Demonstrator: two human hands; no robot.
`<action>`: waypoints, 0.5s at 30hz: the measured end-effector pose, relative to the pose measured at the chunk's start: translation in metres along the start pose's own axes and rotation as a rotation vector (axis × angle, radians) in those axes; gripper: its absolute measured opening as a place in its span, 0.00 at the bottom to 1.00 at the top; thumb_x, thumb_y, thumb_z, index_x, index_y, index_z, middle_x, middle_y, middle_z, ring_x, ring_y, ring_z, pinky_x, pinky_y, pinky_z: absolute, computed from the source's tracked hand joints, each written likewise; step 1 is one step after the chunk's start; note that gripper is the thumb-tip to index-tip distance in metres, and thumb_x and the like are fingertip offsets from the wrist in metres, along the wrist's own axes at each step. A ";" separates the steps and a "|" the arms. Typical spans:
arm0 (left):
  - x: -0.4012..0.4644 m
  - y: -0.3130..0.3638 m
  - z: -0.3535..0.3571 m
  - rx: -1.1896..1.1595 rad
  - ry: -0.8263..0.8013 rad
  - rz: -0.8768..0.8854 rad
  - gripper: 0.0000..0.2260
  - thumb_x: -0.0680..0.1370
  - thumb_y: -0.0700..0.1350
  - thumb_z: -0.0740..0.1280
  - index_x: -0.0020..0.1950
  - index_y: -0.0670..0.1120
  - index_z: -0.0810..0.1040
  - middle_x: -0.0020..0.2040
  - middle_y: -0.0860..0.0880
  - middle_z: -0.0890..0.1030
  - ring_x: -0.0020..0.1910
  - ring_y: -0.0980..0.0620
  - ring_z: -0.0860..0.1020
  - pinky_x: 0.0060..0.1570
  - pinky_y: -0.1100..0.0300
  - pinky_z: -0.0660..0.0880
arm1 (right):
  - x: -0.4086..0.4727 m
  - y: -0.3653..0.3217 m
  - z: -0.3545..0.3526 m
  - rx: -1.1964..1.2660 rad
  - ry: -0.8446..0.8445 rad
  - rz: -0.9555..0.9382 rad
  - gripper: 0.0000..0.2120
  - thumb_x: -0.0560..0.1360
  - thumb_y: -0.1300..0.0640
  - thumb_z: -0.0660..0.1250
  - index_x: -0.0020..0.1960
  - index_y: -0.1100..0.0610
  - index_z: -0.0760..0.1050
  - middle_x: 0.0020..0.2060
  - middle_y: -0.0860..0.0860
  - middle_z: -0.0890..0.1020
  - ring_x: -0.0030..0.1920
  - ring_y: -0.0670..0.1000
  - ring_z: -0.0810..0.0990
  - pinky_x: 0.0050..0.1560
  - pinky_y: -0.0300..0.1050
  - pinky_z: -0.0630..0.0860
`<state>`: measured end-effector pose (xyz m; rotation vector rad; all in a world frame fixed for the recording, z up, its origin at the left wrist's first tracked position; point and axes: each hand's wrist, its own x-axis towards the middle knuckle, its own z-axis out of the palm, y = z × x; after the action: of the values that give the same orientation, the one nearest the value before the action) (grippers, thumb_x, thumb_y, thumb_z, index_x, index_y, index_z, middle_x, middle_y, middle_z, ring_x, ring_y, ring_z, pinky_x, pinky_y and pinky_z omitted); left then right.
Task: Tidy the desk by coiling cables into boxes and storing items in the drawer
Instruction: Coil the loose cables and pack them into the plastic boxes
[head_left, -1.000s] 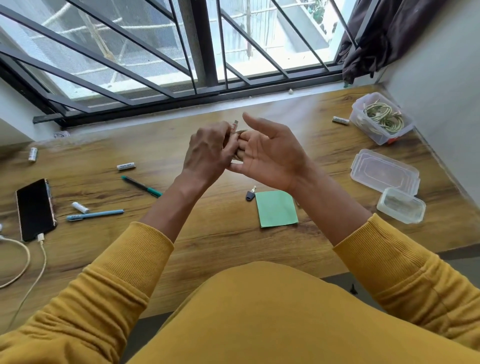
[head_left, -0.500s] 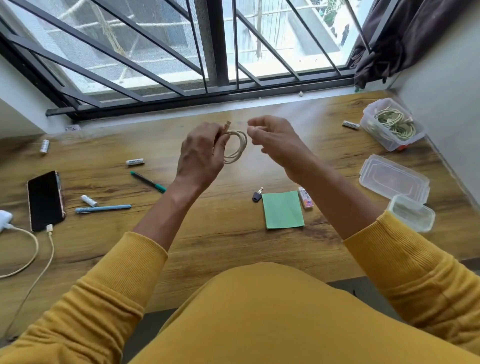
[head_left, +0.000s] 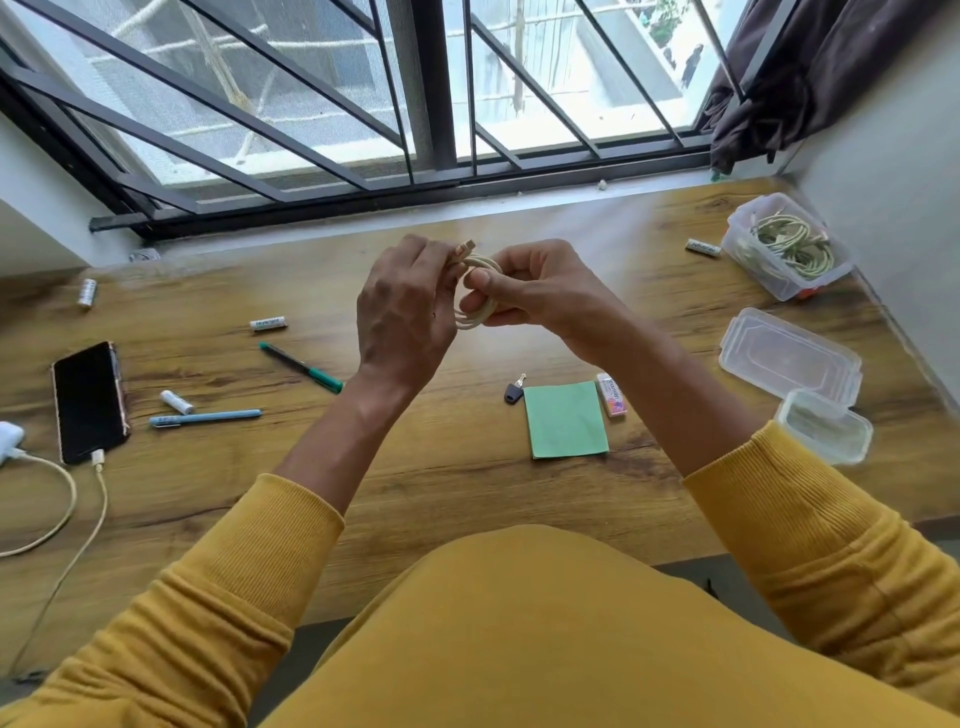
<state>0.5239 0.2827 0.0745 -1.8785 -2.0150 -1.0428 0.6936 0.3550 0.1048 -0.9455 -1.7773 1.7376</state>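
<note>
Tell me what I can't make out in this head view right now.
- Coiled cable: its left part and loop count are hidden behind the left hand; the right hand covers the rest.
- Drawer: none shows; the person's yellow clothing blocks the near desk edge.
- White charger: cut off by the left frame edge.
- Eraser label: too small to read.

Above the wooden counter (head_left: 467, 499), the two hands are holding a small coil of cream cable (head_left: 475, 296) between them: the left hand (head_left: 402, 317) is gripping it from the left, with a plug end sticking up by its fingers, and the right hand (head_left: 540, 291) is pinching the loops. A clear plastic box holding coiled cables (head_left: 787, 247) is sitting at the far right, with a clear flat lid (head_left: 789, 356) and a small clear tub (head_left: 823, 426) nearer. A green paper square (head_left: 565, 427) is lying in the middle, and a black phone (head_left: 88, 400) is lying at the left.
</note>
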 end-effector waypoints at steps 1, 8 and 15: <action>0.000 0.000 0.000 0.009 -0.003 0.009 0.11 0.84 0.44 0.63 0.60 0.42 0.82 0.52 0.43 0.82 0.48 0.42 0.80 0.46 0.57 0.70 | 0.000 0.000 -0.001 0.015 -0.030 0.010 0.16 0.84 0.56 0.68 0.60 0.70 0.80 0.50 0.62 0.87 0.53 0.58 0.88 0.62 0.57 0.83; 0.001 -0.001 -0.001 0.022 0.019 0.069 0.11 0.86 0.46 0.64 0.62 0.44 0.83 0.53 0.44 0.82 0.49 0.43 0.80 0.45 0.54 0.74 | 0.001 0.006 -0.004 0.149 -0.102 0.097 0.19 0.87 0.46 0.61 0.58 0.60 0.82 0.45 0.53 0.83 0.48 0.53 0.76 0.46 0.44 0.74; 0.006 0.006 -0.003 -0.084 0.151 0.019 0.11 0.86 0.46 0.67 0.63 0.44 0.85 0.51 0.45 0.82 0.47 0.47 0.79 0.46 0.60 0.69 | 0.002 0.008 0.005 0.210 0.015 0.005 0.10 0.86 0.52 0.64 0.56 0.57 0.80 0.43 0.53 0.84 0.45 0.50 0.79 0.47 0.46 0.72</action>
<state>0.5278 0.2855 0.0826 -1.7945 -1.8936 -1.2431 0.6899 0.3526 0.0959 -0.8721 -1.5475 1.8721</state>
